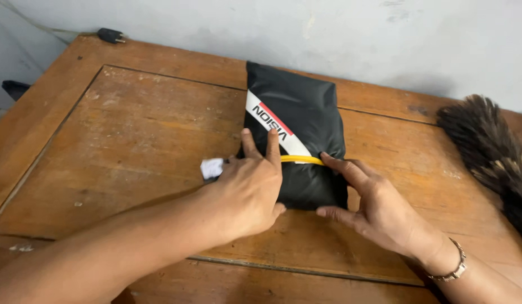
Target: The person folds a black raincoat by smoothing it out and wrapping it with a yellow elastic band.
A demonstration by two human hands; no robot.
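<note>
A folded black fabric bundle (297,112) with a white and red diagonal stripe lies on a worn wooden table (131,141). A yellow band (300,160) runs across its near part. My left hand (247,188) presses flat on the bundle's near left corner, fingers spread over the stripe. My right hand (373,205) holds the bundle's near right edge, forefinger on top by the band and thumb along the front edge. A small white tag (211,168) sticks out just left of my left hand.
A dark feather duster (492,152) lies at the table's right edge. A black plug (110,36) sits at the far left corner against the grey wall (328,28). A dark object (14,89) shows beyond the table's left side.
</note>
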